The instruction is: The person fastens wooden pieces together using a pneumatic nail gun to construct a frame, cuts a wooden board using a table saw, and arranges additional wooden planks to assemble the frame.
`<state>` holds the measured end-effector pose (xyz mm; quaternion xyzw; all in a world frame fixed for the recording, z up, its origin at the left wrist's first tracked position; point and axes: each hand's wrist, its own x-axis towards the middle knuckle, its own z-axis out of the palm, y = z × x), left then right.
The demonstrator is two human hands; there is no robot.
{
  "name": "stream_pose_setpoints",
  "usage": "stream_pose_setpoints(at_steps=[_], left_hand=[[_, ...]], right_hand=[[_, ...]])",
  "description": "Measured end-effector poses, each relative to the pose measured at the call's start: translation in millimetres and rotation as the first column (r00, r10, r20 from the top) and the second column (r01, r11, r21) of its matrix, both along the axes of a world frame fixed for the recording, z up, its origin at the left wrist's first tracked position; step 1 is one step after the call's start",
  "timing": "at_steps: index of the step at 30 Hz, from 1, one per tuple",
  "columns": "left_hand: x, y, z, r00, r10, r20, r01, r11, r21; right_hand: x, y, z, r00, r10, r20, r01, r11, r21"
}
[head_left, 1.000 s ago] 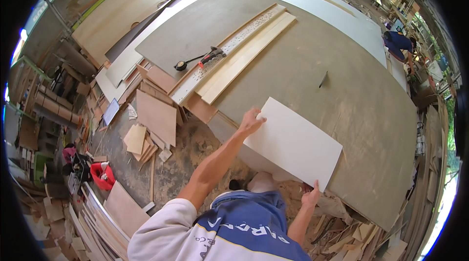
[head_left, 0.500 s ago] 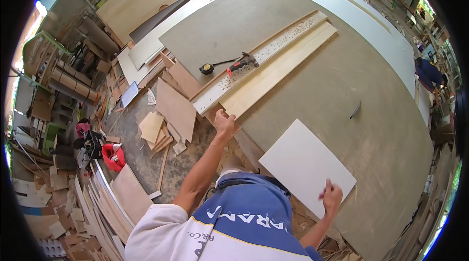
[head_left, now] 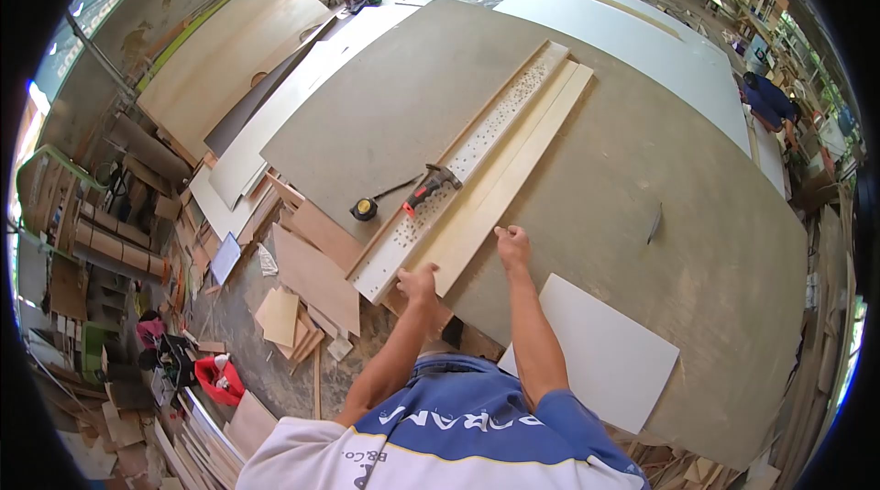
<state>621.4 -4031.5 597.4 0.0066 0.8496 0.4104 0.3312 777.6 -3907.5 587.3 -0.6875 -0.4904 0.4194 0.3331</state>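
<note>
Two long pale wooden strips (head_left: 513,187) lie side by side on the large grey-brown board. My left hand (head_left: 419,284) grips their near end, with the thumb and fingers closed on the wood. My right hand (head_left: 513,248) is closed beside the strips' right edge; whatever its curled fingers hold, if anything, is hidden. Left of the strips runs a long white shallow channel (head_left: 394,256) with a thin wooden side and many small dark bits scattered in it. A hammer (head_left: 429,191) with a red and black handle rests across it. A yellow and black tape measure (head_left: 365,209) sits nearby, its blade partly out.
A white rectangular panel (head_left: 610,357) lies at the board's near edge. Farther right on the board is a thin dark pointed tool (head_left: 654,224). Wood offcuts (head_left: 289,320) and a red bag (head_left: 220,380) are on the floor at left. Another person (head_left: 768,100) bends over at far right.
My right hand has moved from above the white panel to the strips' right edge. My left hand stays at the strips' near end. The view has shifted.
</note>
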Motion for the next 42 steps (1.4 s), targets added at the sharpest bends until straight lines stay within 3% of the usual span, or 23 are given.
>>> stream_pose_setpoints(at_steps=[2, 4, 5, 7, 8, 11, 14, 16, 20, 22, 23, 24, 25, 26, 30, 32, 33, 35, 38, 39, 41, 42], left_hand=[[9, -13, 6, 0.93, -0.269, -0.251, 0.262, 0.963, -0.064], [25, -28, 27, 0.806, -0.416, -0.421, 0.421, 0.903, -0.085], [28, -30, 24, 0.802, -0.423, -0.422, 0.427, 0.9, -0.09], [33, -37, 18, 0.716, -0.549, -0.432, 0.503, 0.834, -0.227], [29, -38, 15, 0.682, -0.529, -0.505, 0.505, 0.84, -0.199], [18, -42, 20, 0.643, -0.576, -0.505, 0.564, 0.802, -0.198], [13, -45, 12, 0.649, -0.55, -0.526, 0.575, 0.807, -0.134], [9, -49, 18, 0.666, -0.575, -0.476, 0.603, 0.79, -0.109], [-2, -49, 21, 0.65, -0.628, -0.428, 0.671, 0.739, -0.065], [-10, -56, 23, 0.656, -0.626, -0.422, 0.692, 0.722, 0.005], [-13, -59, 23, 0.661, -0.625, -0.415, 0.708, 0.702, 0.07], [-15, -60, 22, 0.66, -0.628, -0.413, 0.711, 0.699, 0.073], [-16, -60, 20, 0.69, -0.598, -0.408, 0.688, 0.716, 0.116], [-17, -60, 17, 0.72, -0.566, -0.401, 0.663, 0.732, 0.157], [-22, -64, 11, 0.696, -0.572, -0.434, 0.68, 0.719, 0.144], [-22, -66, 25, 0.63, -0.543, -0.556, 0.719, 0.679, 0.152], [-24, -65, 27, 0.629, -0.541, -0.558, 0.718, 0.679, 0.153], [-29, -67, 28, 0.531, -0.652, -0.541, 0.763, 0.645, -0.029], [-41, -64, 17, 0.604, -0.689, -0.401, 0.771, 0.633, 0.073], [-44, -65, 13, 0.599, -0.691, -0.404, 0.773, 0.631, 0.068], [-47, -61, 10, 0.55, -0.653, -0.521, 0.825, 0.523, 0.214], [-50, -62, 8, 0.543, -0.658, -0.522, 0.83, 0.515, 0.214]], right_hand=[[-36, 21, -15, 0.992, -0.091, 0.087, 0.094, 0.995, -0.028], [-60, 31, -20, 0.963, -0.169, 0.209, 0.195, 0.975, -0.111], [-69, 33, -14, 0.963, -0.174, 0.207, 0.201, 0.973, -0.116], [-78, 37, -2, 0.922, -0.272, 0.277, 0.351, 0.888, -0.297], [-79, 37, 4, 0.917, -0.279, 0.286, 0.362, 0.884, -0.297], [-74, 38, 5, 0.899, -0.333, 0.286, 0.412, 0.864, -0.29], [-66, 41, 0, 0.922, -0.322, 0.213, 0.372, 0.89, -0.265], [-62, 45, 0, 0.972, -0.165, 0.169, 0.211, 0.928, -0.307], [-73, 43, -7, 0.911, -0.253, 0.326, 0.307, 0.943, -0.125], [-67, 45, -4, 0.959, -0.283, 0.022, 0.282, 0.944, -0.168], [-66, 45, 0, 0.958, -0.286, 0.023, 0.286, 0.944, -0.164], [-64, 45, 4, 0.924, -0.286, -0.255, 0.229, 0.946, -0.231], [-64, 45, 10, 0.812, -0.281, -0.512, 0.154, 0.949, -0.276], [-71, 43, 6, 0.767, -0.317, -0.558, 0.242, 0.948, -0.207], [-69, 49, -13, 0.735, -0.342, -0.585, 0.293, 0.939, -0.18], [-53, 52, -8, 0.599, -0.274, -0.752, 0.019, 0.944, -0.328], [-57, 54, -8, 0.598, -0.271, -0.754, 0.018, 0.945, -0.326], [-71, 56, 2, 0.494, -0.244, -0.834, -0.037, 0.953, -0.301], [-75, 65, -1, 0.573, -0.251, -0.78, -0.015, 0.948, -0.316], [-74, 68, -6, 0.612, -0.283, -0.739, 0.0, 0.934, -0.358], [-72, 65, 1, 0.634, -0.288, -0.717, 0.039, 0.939, -0.343], [-71, 62, 1, 0.766, -0.27, -0.583, 0.129, 0.953, -0.272]])
